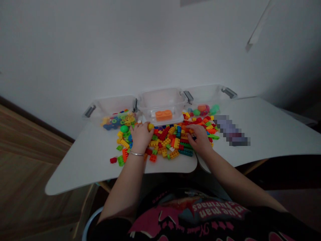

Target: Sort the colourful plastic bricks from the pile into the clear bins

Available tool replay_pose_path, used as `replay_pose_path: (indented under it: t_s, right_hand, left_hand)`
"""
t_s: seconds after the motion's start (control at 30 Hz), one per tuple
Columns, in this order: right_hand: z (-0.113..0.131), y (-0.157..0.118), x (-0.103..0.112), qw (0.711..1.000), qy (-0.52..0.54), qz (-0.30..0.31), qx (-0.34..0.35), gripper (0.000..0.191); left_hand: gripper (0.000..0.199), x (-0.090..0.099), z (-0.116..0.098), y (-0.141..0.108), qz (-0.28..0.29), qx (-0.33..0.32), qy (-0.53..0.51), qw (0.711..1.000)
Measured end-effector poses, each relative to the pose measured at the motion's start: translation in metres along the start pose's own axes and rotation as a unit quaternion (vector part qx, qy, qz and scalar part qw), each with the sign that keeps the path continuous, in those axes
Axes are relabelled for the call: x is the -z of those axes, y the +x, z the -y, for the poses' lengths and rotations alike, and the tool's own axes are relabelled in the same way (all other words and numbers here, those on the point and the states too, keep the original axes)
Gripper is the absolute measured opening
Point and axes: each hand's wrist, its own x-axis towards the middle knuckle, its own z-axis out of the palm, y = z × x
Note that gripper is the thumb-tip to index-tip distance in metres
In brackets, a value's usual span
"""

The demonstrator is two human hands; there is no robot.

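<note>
A heap of mixed toy building bricks [164, 142] in yellow, red, orange, green and blue covers the middle of the table. My left hand [140, 135], wearing a thin silver bracelet, is over the left part of the heap. Its thumb and index finger close around a small yellow ball [150, 127]. Just left of that hand lies a green ball [124, 129]. My right hand [199, 138] reaches into the heap's right side, index finger and thumb apart, fingertips beside an orange brick [185, 128]. Its remaining fingers are partly hidden.
Along the wall stand three clear plastic boxes: the left box [114, 102] has colourful pieces, the middle box [160, 95] a big orange brick [164, 115], the right box [207, 92] round pieces. A pixelated item [232, 131] lies right on the white table [271, 130].
</note>
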Motion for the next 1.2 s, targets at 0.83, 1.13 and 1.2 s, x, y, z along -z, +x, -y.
replay_pose_path:
  t_s: [0.83, 1.13, 1.2]
  right_hand:
    - [0.041, 0.012, 0.004, 0.931, 0.304, 0.137, -0.146, 0.032]
    - [0.045, 0.013, -0.002, 0.91, 0.355, 0.159, -0.143, 0.035]
    - [0.041, 0.021, 0.003, 0.927, 0.322, 0.132, -0.139, 0.035]
  left_hand:
    - [0.032, 0.011, -0.056, -0.061, -0.073, -0.27, -0.289, 0.915]
    - [0.035, 0.007, -0.051, -0.065, -0.085, -0.285, -0.299, 0.907]
    - [0.041, 0.009, -0.049, -0.067, -0.081, -0.267, -0.284, 0.917]
